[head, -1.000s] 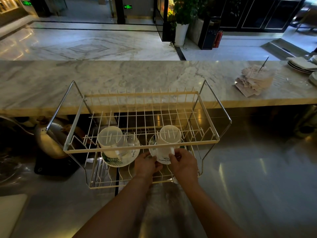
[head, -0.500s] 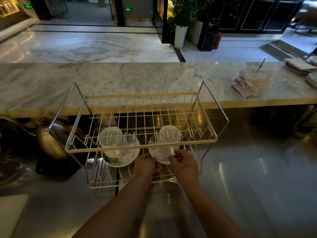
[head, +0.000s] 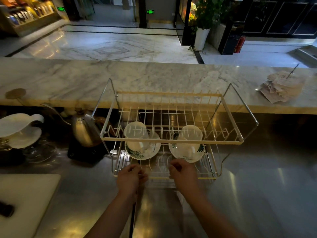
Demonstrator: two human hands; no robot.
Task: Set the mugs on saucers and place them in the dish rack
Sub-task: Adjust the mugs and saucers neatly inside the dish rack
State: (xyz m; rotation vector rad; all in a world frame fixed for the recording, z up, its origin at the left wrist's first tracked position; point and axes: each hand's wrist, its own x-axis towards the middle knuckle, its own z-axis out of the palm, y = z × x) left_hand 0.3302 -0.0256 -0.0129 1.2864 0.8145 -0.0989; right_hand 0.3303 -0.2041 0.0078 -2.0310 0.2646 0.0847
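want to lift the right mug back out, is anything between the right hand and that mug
Only the rack's own wires. The right hand sits at the front edge of the dish rack's lower tier, the right mug on its saucer just beyond. The upper tier's front rail crosses above the mug.

2 white mugs; white saucers, green leaf print; cream dish rack.

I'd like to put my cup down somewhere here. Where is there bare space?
The steel counter right of the dish rack is bare. The marble ledge behind the rack is free up to the paper stack. The left is crowded: kettle, scale, glassware.
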